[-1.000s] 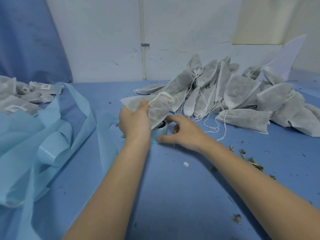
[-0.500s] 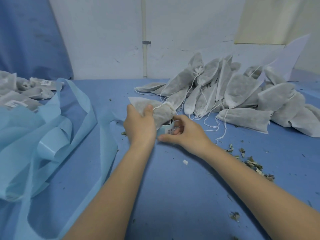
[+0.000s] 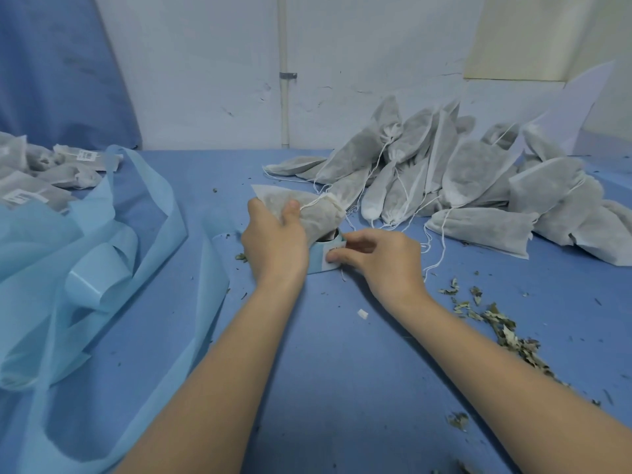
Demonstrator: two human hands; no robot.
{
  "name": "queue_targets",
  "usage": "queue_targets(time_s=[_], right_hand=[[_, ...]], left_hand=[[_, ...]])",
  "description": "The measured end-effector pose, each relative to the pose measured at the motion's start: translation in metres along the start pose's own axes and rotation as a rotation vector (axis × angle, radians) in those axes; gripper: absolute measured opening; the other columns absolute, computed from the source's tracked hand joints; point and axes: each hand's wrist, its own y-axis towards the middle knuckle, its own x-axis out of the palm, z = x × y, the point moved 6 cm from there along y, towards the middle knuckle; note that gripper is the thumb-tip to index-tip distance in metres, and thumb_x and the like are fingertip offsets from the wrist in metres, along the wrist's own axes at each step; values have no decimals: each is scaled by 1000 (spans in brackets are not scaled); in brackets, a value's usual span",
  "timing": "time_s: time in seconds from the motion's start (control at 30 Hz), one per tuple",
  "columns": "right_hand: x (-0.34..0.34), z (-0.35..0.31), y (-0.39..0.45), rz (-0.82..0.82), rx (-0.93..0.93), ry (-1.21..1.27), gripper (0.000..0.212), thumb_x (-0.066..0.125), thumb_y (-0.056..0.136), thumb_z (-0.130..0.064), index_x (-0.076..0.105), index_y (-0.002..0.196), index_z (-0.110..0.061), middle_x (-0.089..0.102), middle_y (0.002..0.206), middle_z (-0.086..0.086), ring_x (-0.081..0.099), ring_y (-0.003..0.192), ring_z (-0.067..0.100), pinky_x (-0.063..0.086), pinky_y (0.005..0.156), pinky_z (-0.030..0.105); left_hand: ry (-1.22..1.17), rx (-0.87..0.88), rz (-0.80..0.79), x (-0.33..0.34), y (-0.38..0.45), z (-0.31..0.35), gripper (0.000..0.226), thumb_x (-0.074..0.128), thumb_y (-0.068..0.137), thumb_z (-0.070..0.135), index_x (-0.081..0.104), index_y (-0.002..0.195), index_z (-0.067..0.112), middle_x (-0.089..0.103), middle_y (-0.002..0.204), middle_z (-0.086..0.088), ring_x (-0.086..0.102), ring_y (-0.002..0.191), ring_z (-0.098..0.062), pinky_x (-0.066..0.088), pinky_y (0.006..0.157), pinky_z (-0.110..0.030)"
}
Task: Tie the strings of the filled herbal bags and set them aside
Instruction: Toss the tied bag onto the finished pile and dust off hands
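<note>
My left hand point(image 3: 273, 234) grips a filled white herbal bag point(image 3: 314, 213) at table centre, thumb pressed on its side, its cinched neck and white string pointing right. Just below the bag stands a light blue roll of labels point(image 3: 323, 256). My right hand point(image 3: 379, 258) pinches a white label at the roll's front edge. A heap of filled herbal bags point(image 3: 461, 179) with loose white strings lies at the back right.
Loops of light blue backing strip point(image 3: 95, 254) sprawl over the left of the blue table point(image 3: 342, 371). Labelled bags point(image 3: 44, 172) lie at the far left. Dried herb crumbs point(image 3: 496, 323) are scattered on the right. A white wall stands behind.
My left hand lowered the bag toward the roll and tilted it flatter. My right hand closed in on the roll and took the label edge between thumb and finger.
</note>
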Motion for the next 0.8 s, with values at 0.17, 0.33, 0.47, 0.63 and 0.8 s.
queue_targets(time_s=[0.17, 0.33, 0.47, 0.63, 0.8], right_hand=[[-2, -2, -2, 45, 4, -14, 22, 88, 63, -16, 67, 60, -22, 62, 53, -21, 56, 54, -10, 39, 56, 3], [0, -3, -3, 33, 9, -40, 19, 87, 66, -20, 68, 63, -18, 61, 52, -21, 56, 54, -9, 39, 56, 4], [3, -3, -6, 40, -5, -115, 20, 83, 71, -23, 65, 65, -19, 65, 63, -13, 57, 60, 0, 42, 62, 8], [10, -7, -9, 38, -47, -197, 20, 78, 78, -22, 62, 71, -13, 59, 62, -10, 53, 62, 7, 38, 63, 8], [13, -16, -16, -46, -118, -227, 24, 81, 73, -23, 59, 63, -24, 67, 70, -1, 61, 69, 14, 42, 68, 20]], left_hand=[[4, -12, 10, -1, 0, 1, 23, 51, 95, 29, 44, 100, 8, 52, 97, -7, 47, 89, -25, 22, 58, -22], [-2, 3, 18, 1, -3, 2, 21, 52, 95, 28, 40, 96, 11, 48, 91, -3, 42, 84, -23, 22, 57, -22], [-4, 19, 41, 0, -5, 2, 23, 51, 95, 29, 39, 94, 10, 48, 87, -3, 42, 83, -24, 22, 57, -23], [-5, 36, 64, 0, -8, 3, 22, 51, 95, 28, 39, 94, 10, 46, 83, -2, 41, 81, -23, 21, 58, -22], [2, 52, 83, -1, -9, 4, 23, 52, 95, 28, 38, 93, 9, 46, 81, -2, 40, 79, -22, 20, 58, -23]])
